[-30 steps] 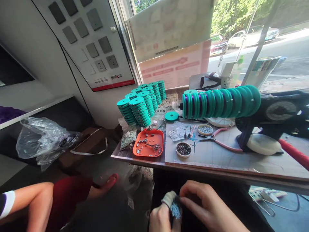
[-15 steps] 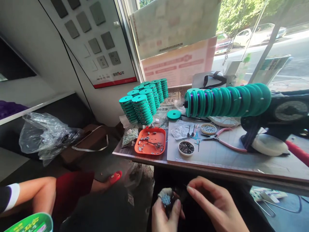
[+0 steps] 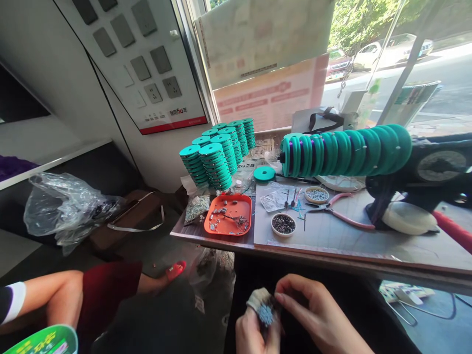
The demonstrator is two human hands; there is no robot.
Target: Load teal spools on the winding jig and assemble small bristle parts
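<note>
Below the table's front edge, my left hand (image 3: 254, 327) is closed round a small bundle of blue-tipped pins (image 3: 264, 312); one finger wears a grey cloth cot. My right hand (image 3: 313, 314) is curled beside it, thumb and forefinger pinched at the bundle's right side. What the pinch holds is too small to make out. Both hands hang over dark cloth on my lap.
The table (image 3: 332, 246) carries an orange tray (image 3: 229, 216) of small parts, two round dishes of beads (image 3: 283, 224), pink pliers (image 3: 341, 211), stacked teal spools (image 3: 216, 157) and a row of teal spools (image 3: 346, 150) on a black machine. Another person's legs (image 3: 73, 295) are at left.
My right hand's fingers have closed back onto the bundle after opening slightly; the left hand shifted a little right. The view tilted slightly.
</note>
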